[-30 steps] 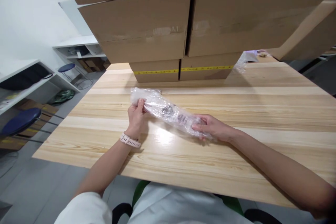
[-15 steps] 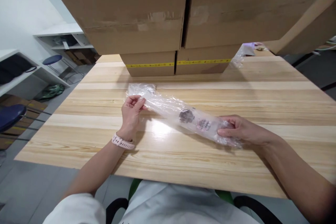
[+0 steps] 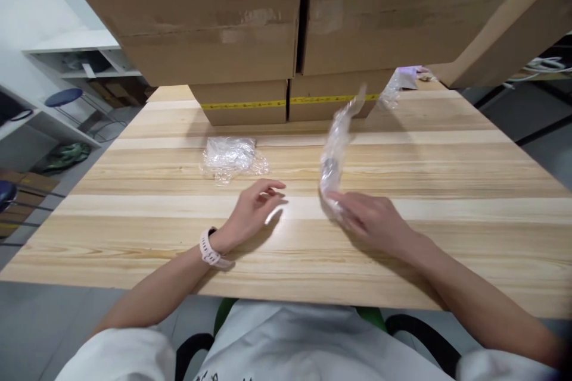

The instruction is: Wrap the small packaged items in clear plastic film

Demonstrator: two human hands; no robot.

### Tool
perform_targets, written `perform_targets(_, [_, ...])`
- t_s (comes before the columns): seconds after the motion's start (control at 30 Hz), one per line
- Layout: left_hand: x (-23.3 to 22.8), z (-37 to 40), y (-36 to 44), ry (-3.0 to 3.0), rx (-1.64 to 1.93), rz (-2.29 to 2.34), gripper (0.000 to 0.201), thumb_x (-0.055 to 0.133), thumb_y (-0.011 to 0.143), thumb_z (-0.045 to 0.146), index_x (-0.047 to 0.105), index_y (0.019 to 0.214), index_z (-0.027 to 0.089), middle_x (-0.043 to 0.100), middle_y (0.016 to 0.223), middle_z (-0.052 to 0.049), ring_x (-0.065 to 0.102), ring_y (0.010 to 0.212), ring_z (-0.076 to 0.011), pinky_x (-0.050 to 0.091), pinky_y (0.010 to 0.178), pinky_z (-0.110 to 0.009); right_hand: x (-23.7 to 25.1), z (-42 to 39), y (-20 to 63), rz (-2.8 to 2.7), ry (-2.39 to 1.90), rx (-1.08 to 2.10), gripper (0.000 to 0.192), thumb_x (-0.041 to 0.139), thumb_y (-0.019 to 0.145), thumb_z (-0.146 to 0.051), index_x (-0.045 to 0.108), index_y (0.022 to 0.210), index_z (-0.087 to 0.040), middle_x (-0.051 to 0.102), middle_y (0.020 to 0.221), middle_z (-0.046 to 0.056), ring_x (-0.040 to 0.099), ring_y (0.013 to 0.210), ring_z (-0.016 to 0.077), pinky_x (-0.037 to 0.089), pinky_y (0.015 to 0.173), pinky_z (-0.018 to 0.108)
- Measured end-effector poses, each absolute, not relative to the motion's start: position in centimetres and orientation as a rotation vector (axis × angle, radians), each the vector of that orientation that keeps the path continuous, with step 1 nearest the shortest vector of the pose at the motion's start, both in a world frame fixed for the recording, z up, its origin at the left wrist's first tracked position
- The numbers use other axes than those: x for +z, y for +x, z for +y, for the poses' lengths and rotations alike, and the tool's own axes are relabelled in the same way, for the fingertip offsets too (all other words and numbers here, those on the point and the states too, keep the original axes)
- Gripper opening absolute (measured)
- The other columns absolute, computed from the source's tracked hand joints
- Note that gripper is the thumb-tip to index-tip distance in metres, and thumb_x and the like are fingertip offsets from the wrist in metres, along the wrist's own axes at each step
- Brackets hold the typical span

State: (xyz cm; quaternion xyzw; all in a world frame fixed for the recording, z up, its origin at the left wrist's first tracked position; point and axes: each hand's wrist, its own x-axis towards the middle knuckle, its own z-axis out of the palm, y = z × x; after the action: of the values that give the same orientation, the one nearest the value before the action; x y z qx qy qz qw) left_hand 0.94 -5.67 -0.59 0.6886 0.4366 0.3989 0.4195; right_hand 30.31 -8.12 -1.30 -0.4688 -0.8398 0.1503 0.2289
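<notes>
My right hand (image 3: 374, 218) grips the lower end of a long clear plastic bag (image 3: 336, 149) that stands up from the wooden table (image 3: 402, 250), with small dark parts showing inside it. My left hand (image 3: 254, 209) hovers open just above the table, holding nothing, with a white watch on its wrist. A crumpled clear plastic wrap (image 3: 230, 156) lies on the table beyond my left hand, apart from it.
Large cardboard boxes (image 3: 250, 30) are stacked at the table's far side, the lower ones with yellow tape. Another bit of clear plastic (image 3: 395, 86) lies at the back right. White shelves and blue stools (image 3: 62, 97) stand to the left.
My left hand let go of the plastic, leaving a crumpled wrap on the table. My right hand swung the long bag from lying flat to standing upright.
</notes>
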Motion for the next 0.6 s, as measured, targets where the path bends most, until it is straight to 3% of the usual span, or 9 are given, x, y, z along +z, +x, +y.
perform_targets(0.1, [-1.0, -6.6, 1.7, 2.099, 0.84, 0.955, 0.028, 0.063, 0.096, 0.024, 0.069, 0.123, 0.023, 0.064, 0.135, -0.014, 0.061, 0.124, -0.026, 0.055, 0.101, -0.046, -0.5, -8.9, 29.3, -2.562, -1.157, 0.684, 0.039, 0.055, 0.099, -0.043, 0.066, 0.135, -0.032, 0.072, 0.107, 0.008, 0.067, 0.097, 0.0261, 0.051, 0.082, 0.039])
perform_targets(0.17, [-1.2, -6.9, 2.0, 2.268, 0.742, 0.875, 0.03, 0.061, 0.097, 0.024, 0.067, 0.127, 0.024, 0.061, 0.14, -0.013, 0.054, 0.132, -0.0276, 0.051, 0.107, -0.051, 0.3, -8.9, 29.1, -2.526, -1.087, 0.932, 0.045, 0.065, 0.093, -0.051, 0.065, 0.135, -0.034, 0.07, 0.111, 0.006, 0.066, 0.098, 0.0244, 0.051, 0.084, 0.037])
perform_targets(0.23, [-1.2, -7.2, 2.1, 2.364, 0.677, 0.798, 0.032, 0.061, 0.098, 0.023, 0.065, 0.13, 0.024, 0.06, 0.144, -0.013, 0.051, 0.135, -0.0283, 0.048, 0.11, -0.053, 0.8, -8.5, 29.1, -2.325, -1.072, 1.084, 0.039, 0.065, 0.093, -0.051, 0.07, 0.125, -0.03, 0.069, 0.113, 0.007, 0.065, 0.096, 0.0221, 0.051, 0.084, 0.035])
perform_targets(0.3, [-1.3, -7.4, 2.3, 2.442, 0.67, 0.735, 0.036, 0.06, 0.098, 0.022, 0.062, 0.133, 0.024, 0.055, 0.15, -0.012, 0.045, 0.141, -0.029, 0.042, 0.116, -0.054, 0.7, -8.0, 29.0, -2.075, -1.166, 1.11, 0.032, 0.059, 0.096, -0.05, 0.074, 0.105, -0.023, 0.07, 0.104, 0.007, 0.064, 0.087, 0.0193, 0.05, 0.078, 0.033])
perform_targets(0.37, [-1.3, -7.7, 2.9, 2.515, 0.668, 0.671, 0.043, 0.056, 0.098, 0.019, 0.055, 0.141, 0.026, 0.051, 0.156, -0.009, 0.038, 0.148, -0.0286, 0.034, 0.121, -0.055, 0.2, -7.5, 28.8, -1.874, -1.284, 1.139, 0.037, 0.056, 0.097, -0.053, 0.071, 0.091, -0.02, 0.07, 0.09, 0.006, 0.062, 0.076, 0.0173, 0.048, 0.069, 0.03])
perform_targets(0.5, [-1.4, -7.8, 5.2, 2.574, 0.587, 0.47, 0.059, 0.048, 0.1, 0.015, 0.034, 0.156, 0.025, 0.05, 0.157, -0.009, 0.032, 0.154, -0.0245, 0.025, 0.127, -0.053, -1.2, -6.6, 28.2, -1.674, -1.38, 1.261, 0.043, 0.059, 0.092, -0.062, 0.065, 0.084, -0.019, 0.067, 0.079, 0.003, 0.059, 0.071, 0.0159, 0.045, 0.064, 0.028])
perform_targets(0.6, [-1.5, -7.6, 6.8, 2.538, 0.568, 0.311, 0.059, 0.045, 0.099, 0.012, 0.034, 0.156, 0.024, 0.052, 0.155, -0.01, 0.039, 0.15, -0.022, 0.032, 0.126, -0.048, -1.9, -6.0, 28.6, -1.577, -1.438, 1.226, 0.044, 0.069, 0.084, -0.062, 0.062, 0.081, -0.019, 0.066, 0.077, 0.002, 0.057, 0.068, 0.0146, 0.044, 0.063, 0.027])
